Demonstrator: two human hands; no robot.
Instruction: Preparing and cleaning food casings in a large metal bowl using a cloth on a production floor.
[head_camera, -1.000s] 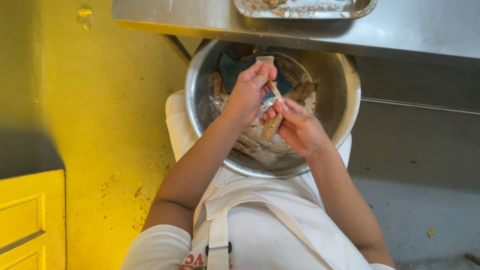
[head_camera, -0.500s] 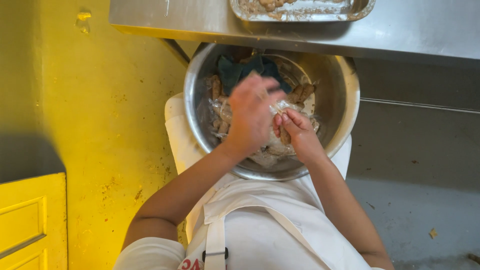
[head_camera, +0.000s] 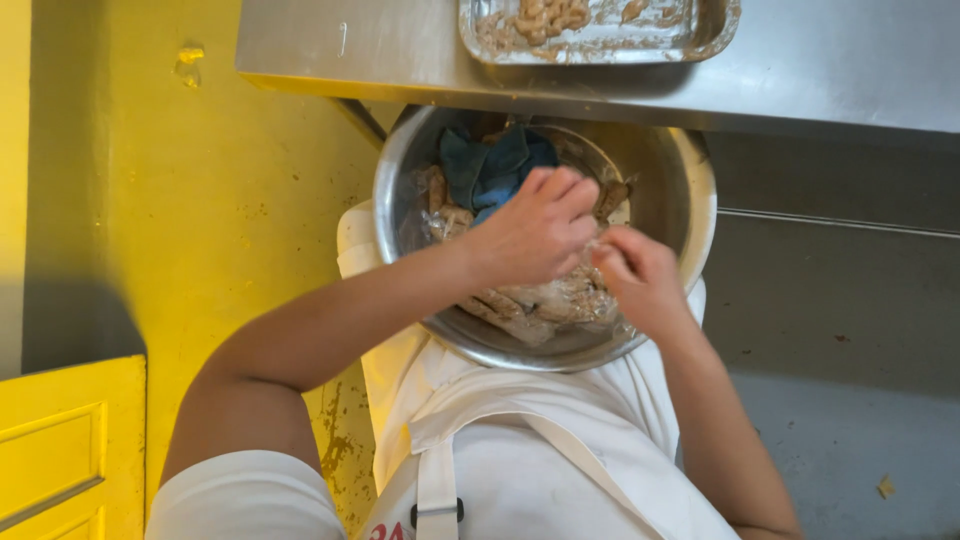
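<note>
1. Reaching into the steel bowl (head_camera: 690, 200), the left hand (head_camera: 535, 225) curled over the shrimp (head_camera: 540, 300); its grasp could not be told.
2. Beside it, the right hand (head_camera: 640, 275) pinched a small piece.
3. The bowl sat below the counter (head_camera: 820, 80) front edge.

One head-worn camera looks almost straight down from close above, with the round steel bowl (head_camera: 690, 215) at frame centre and the steel counter (head_camera: 840, 70) along the top.

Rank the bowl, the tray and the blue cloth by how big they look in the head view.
1. Bowl
2. Tray, cut off by the frame edge, so unsure
3. Blue cloth
</note>
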